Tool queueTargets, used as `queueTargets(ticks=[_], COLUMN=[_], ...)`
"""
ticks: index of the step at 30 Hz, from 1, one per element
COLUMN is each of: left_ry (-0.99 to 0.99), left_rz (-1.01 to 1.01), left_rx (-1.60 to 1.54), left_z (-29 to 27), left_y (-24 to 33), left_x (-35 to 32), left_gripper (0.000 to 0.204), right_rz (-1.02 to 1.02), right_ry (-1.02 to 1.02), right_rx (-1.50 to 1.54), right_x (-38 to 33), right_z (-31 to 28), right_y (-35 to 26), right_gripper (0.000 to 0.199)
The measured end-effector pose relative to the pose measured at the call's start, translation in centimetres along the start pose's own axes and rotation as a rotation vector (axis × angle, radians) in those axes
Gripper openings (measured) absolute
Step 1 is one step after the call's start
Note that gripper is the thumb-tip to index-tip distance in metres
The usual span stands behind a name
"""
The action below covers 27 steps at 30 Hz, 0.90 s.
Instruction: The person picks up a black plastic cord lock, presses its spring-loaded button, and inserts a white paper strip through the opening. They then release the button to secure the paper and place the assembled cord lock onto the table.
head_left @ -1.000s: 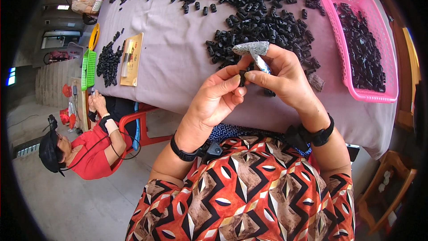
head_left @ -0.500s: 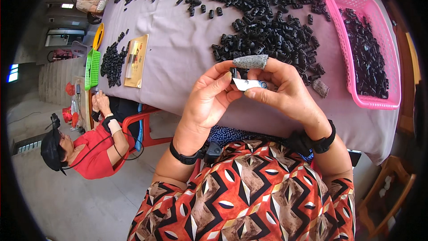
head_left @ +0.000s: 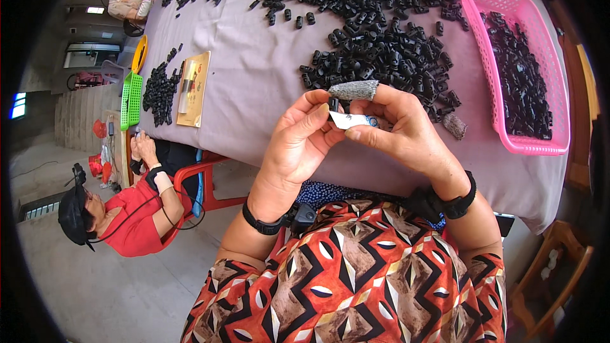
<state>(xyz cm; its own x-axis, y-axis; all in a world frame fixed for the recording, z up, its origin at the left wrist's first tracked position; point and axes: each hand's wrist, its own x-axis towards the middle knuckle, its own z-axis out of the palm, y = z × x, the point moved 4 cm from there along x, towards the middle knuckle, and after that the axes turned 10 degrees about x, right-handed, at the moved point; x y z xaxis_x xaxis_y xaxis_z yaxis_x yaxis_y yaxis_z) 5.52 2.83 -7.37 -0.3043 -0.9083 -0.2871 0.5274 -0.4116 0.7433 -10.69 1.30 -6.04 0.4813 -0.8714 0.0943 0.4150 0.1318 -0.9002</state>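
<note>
Above the table's near edge my two hands meet. My left hand (head_left: 293,136) pinches a small black plastic part (head_left: 333,103) between thumb and fingers, most of it hidden. A white slant-ended strip (head_left: 349,120) with blue marks is gripped by my right hand (head_left: 410,127), its tip touching or almost touching the black part. The right index finger wears a grey knitted finger sleeve (head_left: 354,90), which lies across the top of the black part. Just beyond my hands spreads a heap of similar black parts (head_left: 381,57).
At the right, a pink basket (head_left: 480,32) holds more black parts. A second grey finger sleeve (head_left: 454,126) lies by the heap. Leftward are a tan booklet (head_left: 194,89), a smaller pile (head_left: 160,95) and a green basket (head_left: 131,98). Two other people (head_left: 143,216) sit along the left side.
My hands keep the same hold and have shifted only very slightly. The table and its contents sit a few pixels further left in view.
</note>
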Motion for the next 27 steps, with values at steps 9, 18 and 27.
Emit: queueTargets(ticks=[9,18,27], left_ry=[0.020,-0.074,0.017], left_rz=[0.002,0.008,0.040], left_rx=[0.004,-0.046,0.007], left_z=[-0.14,-0.37,-0.32], left_y=[-0.24,-0.32,-0.51], left_x=[-0.06,0.03,-0.08], left_gripper=[0.014,0.015,0.015], right_rz=[0.041,0.060,0.078], right_ry=[-0.011,0.017,-0.057], right_rx=[0.029,0.115,0.097], right_x=[0.08,0.42,0.11], right_z=[-0.05,-0.37,0.23], right_y=[-0.01,-0.43,-0.03], right_gripper=[0.036,0.036,0.040])
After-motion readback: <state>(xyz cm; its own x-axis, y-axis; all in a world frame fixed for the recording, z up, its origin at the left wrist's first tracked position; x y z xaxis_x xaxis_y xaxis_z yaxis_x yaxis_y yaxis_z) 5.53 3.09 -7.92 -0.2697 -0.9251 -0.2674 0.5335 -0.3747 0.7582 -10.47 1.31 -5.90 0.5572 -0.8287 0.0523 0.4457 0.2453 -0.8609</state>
